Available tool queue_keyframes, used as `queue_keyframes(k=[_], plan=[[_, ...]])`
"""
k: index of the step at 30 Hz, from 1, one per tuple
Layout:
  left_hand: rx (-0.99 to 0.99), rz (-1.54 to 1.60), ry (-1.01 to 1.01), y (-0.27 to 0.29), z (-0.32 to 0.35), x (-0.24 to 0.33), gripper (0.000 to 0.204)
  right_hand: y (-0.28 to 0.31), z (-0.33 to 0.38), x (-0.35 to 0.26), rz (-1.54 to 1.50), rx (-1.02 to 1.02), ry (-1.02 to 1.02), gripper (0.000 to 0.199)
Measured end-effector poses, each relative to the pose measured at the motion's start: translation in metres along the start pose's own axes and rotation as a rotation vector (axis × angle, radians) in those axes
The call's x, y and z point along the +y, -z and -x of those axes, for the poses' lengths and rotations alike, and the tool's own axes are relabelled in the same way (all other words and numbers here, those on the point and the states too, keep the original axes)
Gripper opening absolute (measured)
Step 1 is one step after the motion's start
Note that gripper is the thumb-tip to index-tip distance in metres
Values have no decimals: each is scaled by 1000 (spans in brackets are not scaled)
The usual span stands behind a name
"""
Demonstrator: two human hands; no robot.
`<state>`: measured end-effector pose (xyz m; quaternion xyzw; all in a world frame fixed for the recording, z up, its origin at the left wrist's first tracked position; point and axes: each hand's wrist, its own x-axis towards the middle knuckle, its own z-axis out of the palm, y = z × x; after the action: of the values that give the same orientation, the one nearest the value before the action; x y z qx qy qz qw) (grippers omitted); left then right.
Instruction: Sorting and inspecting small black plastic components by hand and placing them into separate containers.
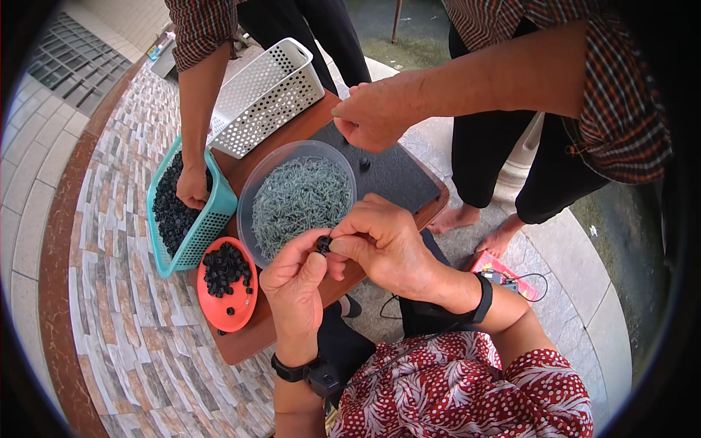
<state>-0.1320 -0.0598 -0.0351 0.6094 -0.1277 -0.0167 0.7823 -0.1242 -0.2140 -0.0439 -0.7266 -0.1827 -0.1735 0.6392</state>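
Note:
My left hand point(296, 281) and my right hand point(383, 244) meet over the near edge of a small wooden table point(248, 343). Together they pinch a small black plastic piece point(322, 243) between the fingertips. Just beyond my hands stands a clear round bowl point(252, 191) filled with grey-green screws point(301, 197). To the left of my left hand lies an orange dish point(235, 312) holding several black pieces.
A teal basket point(213, 219) of black pieces sits at the left; another person's hand point(193, 184) reaches into it. That person's other hand point(374, 113) hovers over a black mat point(398, 179). A white perforated basket point(266, 95) lies tilted behind. Patterned tile floor surrounds the table.

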Motion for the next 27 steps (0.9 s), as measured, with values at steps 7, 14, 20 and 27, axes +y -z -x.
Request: queue_keyframes(k=[7, 14, 20, 27], plan=[[144, 27, -7, -11, 8, -7, 32, -13, 10, 2, 160, 143, 186, 11], [217, 30, -55, -14, 13, -13, 31, -25, 13, 6, 167, 204, 286, 14], [232, 33, -63, -14, 14, -13, 31, -28, 14, 7, 201, 243, 365, 15], [258, 13, -41, -9, 16, -16, 30, -29, 17, 11, 239, 205, 389, 27]])
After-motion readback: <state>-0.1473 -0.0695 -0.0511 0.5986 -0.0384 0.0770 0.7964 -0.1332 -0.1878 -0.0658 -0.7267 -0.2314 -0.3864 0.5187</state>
